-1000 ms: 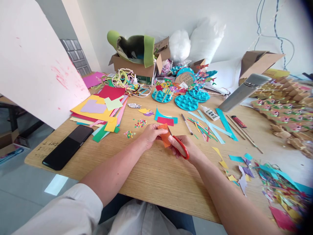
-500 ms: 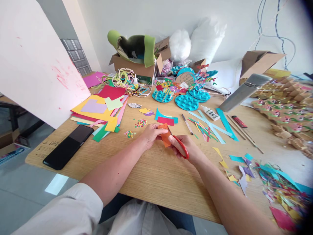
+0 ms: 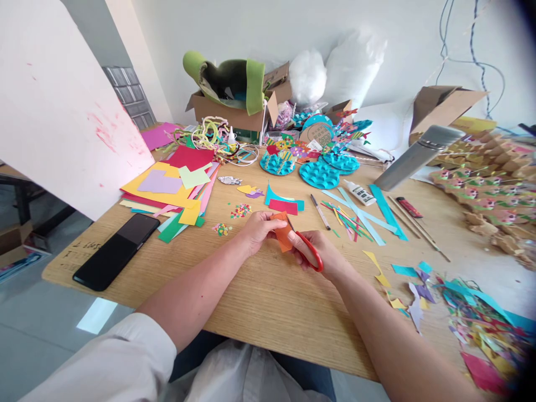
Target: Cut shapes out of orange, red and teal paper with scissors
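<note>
Between my hands is a small piece of orange paper point(image 3: 283, 239). My left hand point(image 3: 260, 228) pinches its left side, thumb on top. Red-handled scissors point(image 3: 312, 252) are gripped in my right hand point(image 3: 320, 251), their blades pointing up and left along the paper's right edge. My right thumb also lies near the paper; whether it presses on it I cannot tell. Just beyond my hands lie a dark pink paper strip point(image 3: 283, 207) and a curved blue paper piece point(image 3: 274, 192). Two little heaps of paper dots point(image 3: 240, 210) are left of them.
Stacked coloured paper point(image 3: 146, 192) and a black phone point(image 3: 116, 251) lie at left. To the right are a pen point(image 3: 320, 212), a glue bottle point(image 3: 360, 192), a grey flask point(image 3: 419, 157) and paper scraps point(image 3: 486, 318). Blue egg-tray crafts point(image 3: 320, 174) stand behind.
Hands, scissors and orange paper keep almost the same position. The whole view has shifted very slightly.
</note>
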{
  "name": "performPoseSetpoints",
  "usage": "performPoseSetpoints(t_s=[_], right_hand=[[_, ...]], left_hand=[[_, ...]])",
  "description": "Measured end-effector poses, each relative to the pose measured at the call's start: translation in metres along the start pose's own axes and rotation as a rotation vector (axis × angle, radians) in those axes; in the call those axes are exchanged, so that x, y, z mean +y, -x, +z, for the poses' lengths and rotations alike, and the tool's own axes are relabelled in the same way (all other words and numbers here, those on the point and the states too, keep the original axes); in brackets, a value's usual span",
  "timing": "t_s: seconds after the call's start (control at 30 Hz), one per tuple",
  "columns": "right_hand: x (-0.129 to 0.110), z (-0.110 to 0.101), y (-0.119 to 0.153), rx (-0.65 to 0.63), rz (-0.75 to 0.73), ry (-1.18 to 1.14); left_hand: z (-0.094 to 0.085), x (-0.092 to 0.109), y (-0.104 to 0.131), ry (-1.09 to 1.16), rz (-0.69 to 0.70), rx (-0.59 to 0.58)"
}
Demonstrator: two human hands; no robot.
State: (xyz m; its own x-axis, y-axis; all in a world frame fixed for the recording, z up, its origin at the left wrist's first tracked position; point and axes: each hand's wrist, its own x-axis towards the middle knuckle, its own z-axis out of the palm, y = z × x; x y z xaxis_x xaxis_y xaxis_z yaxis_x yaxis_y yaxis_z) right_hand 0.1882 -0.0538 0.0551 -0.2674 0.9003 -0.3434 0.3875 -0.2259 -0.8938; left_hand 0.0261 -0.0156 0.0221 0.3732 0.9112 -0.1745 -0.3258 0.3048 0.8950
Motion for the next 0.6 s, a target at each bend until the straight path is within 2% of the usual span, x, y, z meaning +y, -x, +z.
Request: performPoseSetpoints(t_s=[0.6], right_hand=[[0.0016,-0.0006,-0.0001,-0.016,-0.026,0.01]], left_hand=[[0.0004,0.0009,0.0007,-0.001,-0.016,-0.009]])
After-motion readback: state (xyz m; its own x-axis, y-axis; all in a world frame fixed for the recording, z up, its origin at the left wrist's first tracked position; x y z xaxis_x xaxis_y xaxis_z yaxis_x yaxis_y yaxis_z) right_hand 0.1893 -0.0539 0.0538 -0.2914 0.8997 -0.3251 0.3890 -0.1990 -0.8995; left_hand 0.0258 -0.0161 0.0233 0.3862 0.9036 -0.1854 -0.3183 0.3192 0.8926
